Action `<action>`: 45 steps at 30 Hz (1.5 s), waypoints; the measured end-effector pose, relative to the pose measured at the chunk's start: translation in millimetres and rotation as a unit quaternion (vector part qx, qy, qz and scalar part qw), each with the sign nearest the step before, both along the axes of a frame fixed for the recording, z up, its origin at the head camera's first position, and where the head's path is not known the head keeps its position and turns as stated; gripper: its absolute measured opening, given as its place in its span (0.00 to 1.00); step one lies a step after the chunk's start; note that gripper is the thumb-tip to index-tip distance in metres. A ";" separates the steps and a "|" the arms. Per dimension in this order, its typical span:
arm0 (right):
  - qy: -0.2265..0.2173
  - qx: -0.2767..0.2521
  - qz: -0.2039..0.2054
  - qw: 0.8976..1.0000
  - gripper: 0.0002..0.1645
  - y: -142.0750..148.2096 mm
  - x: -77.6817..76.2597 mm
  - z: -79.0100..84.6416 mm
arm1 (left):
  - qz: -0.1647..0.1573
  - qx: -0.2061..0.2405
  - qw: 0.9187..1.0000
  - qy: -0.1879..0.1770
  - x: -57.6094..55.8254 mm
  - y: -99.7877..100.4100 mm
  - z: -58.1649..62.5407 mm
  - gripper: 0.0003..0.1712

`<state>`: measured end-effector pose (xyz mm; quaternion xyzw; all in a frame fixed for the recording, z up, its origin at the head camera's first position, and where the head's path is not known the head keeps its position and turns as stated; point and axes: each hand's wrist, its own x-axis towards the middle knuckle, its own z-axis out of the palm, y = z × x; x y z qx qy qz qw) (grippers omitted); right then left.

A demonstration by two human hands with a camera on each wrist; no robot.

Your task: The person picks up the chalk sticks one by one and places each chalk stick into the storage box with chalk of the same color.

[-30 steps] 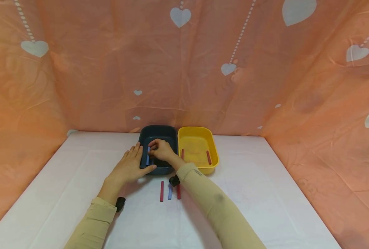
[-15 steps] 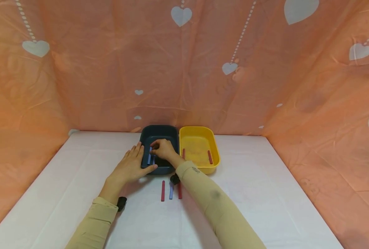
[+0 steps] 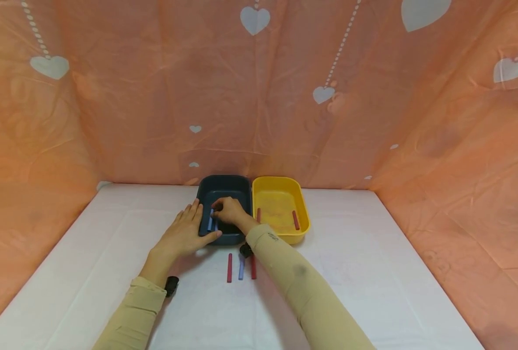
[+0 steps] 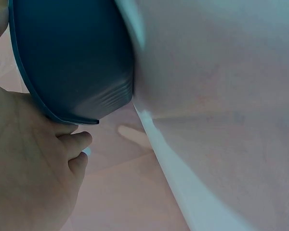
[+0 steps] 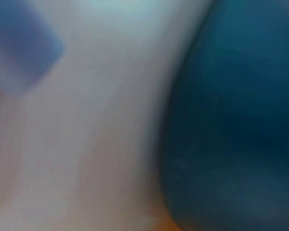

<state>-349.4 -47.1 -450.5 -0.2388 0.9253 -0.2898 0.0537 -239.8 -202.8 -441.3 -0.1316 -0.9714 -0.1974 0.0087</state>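
My left hand (image 3: 181, 232) lies against the near left corner of a dark blue tray (image 3: 224, 179), fingers straight along its left rim and thumb along the near rim. The left wrist view shows that palm (image 4: 29, 163) close beside the tray's outer wall (image 4: 72, 53). Reaching inside the tray, my right hand (image 3: 230, 212) pinches the far end of a blue stick (image 3: 210, 221) with thumb and fingertips. Another blue stick (image 3: 216, 225) lies just right of it, partly hidden. The right wrist view is blurred, with the tray wall (image 5: 231, 120) at right.
A yellow tray (image 3: 304, 214) stands against the blue one's right side, holding red sticks (image 3: 296, 220) at both sides. On the white table before the trays lie a red stick (image 3: 230, 268), a blue stick (image 3: 241, 270) and another red stick (image 3: 253, 268). Orange cloth hangs behind.
The second blue stick in the tray shows more beside the right hand than one second ago. The right hand has barely moved; the left keeps its place on the tray.
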 end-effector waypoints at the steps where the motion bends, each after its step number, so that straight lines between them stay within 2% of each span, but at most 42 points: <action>1: -0.001 0.001 0.000 1.000 0.17 -0.3 0.1 0.4 | 0.000 -0.001 1.000 -0.001 -0.1 0.2 0.0 0.65; 10: 0.002 0.013 0.023 1.000 0.16 -1.8 0.5 0.5 | -0.002 -0.004 1.000 0.001 0.6 -0.6 1.6 0.64; 18: 0.004 0.026 0.024 0.999 0.18 -1.3 -1.1 -3.0 | -0.002 -0.002 1.000 -0.002 1.8 0.1 1.9 0.64; 26: -0.004 0.012 0.027 1.000 0.21 1.2 6.8 4.5 | -0.002 -0.004 1.000 -0.003 0.7 0.1 0.3 0.65; 38: 0.045 -0.069 0.042 0.996 0.21 15.4 35.2 23.0 | -0.003 -0.001 1.000 -0.002 2.2 0.9 3.3 0.65; 45: 0.102 -0.107 0.049 0.988 0.20 36.0 55.9 28.7 | -0.003 0.002 1.000 0.003 0.6 1.2 2.5 0.65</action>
